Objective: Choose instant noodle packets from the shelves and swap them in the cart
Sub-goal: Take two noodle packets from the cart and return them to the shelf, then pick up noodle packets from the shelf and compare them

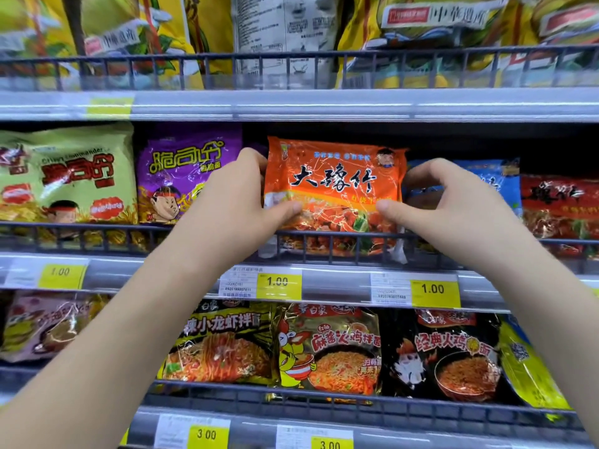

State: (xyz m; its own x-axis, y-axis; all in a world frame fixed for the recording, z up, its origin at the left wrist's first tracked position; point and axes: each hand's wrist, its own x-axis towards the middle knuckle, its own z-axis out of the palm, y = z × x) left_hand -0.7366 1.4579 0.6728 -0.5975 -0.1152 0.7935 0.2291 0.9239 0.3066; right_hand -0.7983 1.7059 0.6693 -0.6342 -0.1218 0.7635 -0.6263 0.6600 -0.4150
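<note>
Orange crinkled plastic noodle packet gripped at both edges, above the dark wire shelf rail.
Left hand and right hand each pinch it, thumb in front, fingers curled behind.

I see an orange packet with black characters and a picture of reddish food. Left of the orange packet is a purple packet with yellow letters, then a pale green packet. Right of it is a blue packet, then a red packet. Below it, the price tags are yellow.
</note>
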